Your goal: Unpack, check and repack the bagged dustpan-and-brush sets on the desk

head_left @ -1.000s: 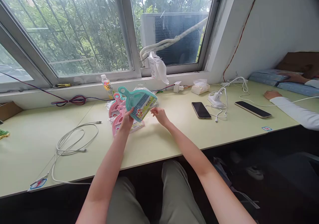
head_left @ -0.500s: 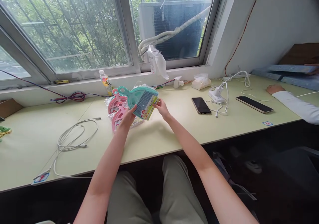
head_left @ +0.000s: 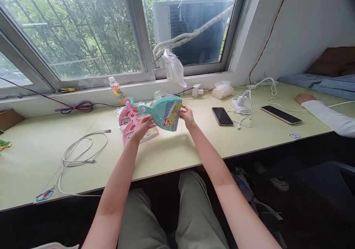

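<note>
A teal dustpan and brush set with a printed card is held up over the table between both hands. My left hand grips it near the handle, fingers closed. At the card's right edge, my right hand pinches the set. Behind and to the left lie pink dustpan and brush sets in clear wrapping, partly hidden by my left hand and the teal set. A bit of teal shows behind the upper pink one.
A bottle stands by the sill. A white cable lies coiled at left. Two phones, a tissue pack and a power strip are on the right. Another person's sleeved arm rests at far right.
The teal set has turned, its handle lower and its card end further right and more upright. Both hands moved slightly right with it. The other person's blue box now lies lower on the stack.
</note>
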Action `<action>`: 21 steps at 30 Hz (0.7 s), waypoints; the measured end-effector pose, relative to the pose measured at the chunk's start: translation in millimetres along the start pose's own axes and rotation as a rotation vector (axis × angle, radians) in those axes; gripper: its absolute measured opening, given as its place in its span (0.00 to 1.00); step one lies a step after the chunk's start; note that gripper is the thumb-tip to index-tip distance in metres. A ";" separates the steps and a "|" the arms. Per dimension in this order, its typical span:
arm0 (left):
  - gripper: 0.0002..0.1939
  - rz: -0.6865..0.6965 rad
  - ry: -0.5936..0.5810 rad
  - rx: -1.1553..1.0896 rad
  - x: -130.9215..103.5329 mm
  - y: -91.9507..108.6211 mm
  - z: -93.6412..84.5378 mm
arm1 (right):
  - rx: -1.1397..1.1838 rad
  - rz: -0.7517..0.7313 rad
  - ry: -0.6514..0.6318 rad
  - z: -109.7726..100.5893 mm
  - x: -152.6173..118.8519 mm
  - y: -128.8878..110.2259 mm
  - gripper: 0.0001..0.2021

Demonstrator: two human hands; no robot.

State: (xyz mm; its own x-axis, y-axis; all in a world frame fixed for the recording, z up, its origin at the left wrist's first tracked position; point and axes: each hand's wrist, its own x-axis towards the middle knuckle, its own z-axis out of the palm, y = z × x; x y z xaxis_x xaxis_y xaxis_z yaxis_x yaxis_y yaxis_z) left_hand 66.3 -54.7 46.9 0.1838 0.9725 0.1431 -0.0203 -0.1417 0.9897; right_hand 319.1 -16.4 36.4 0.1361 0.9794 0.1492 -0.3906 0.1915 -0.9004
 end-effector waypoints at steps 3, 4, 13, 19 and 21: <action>0.29 0.016 -0.067 0.018 -1.0 7.2 -1.8 | 0.035 -0.026 0.067 -8.1 5.5 -1.8 0.22; 0.32 0.019 -0.094 0.032 -1.6 8.3 -0.9 | 0.038 -0.029 0.087 -10.1 7.1 -1.8 0.22; 0.23 0.089 0.203 0.188 5.5 3.9 0.3 | 0.043 -0.020 -0.011 -8.9 6.2 -4.8 0.24; 0.20 0.118 0.317 0.193 3.4 11.7 -9.4 | 0.035 -0.050 -0.050 -8.3 0.9 -12.6 0.23; 0.26 0.166 0.313 0.203 1.9 14.6 -10.3 | 0.033 -0.058 -0.038 -8.6 0.4 -13.5 0.22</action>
State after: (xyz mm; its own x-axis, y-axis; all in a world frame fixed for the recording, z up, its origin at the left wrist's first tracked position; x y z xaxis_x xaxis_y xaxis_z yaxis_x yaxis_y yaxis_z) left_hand 56.3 -53.0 61.7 -0.1147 0.9381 0.3269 0.1754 -0.3047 0.9362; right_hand 332.2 -19.1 45.1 0.1249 0.9682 0.2168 -0.4126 0.2494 -0.8761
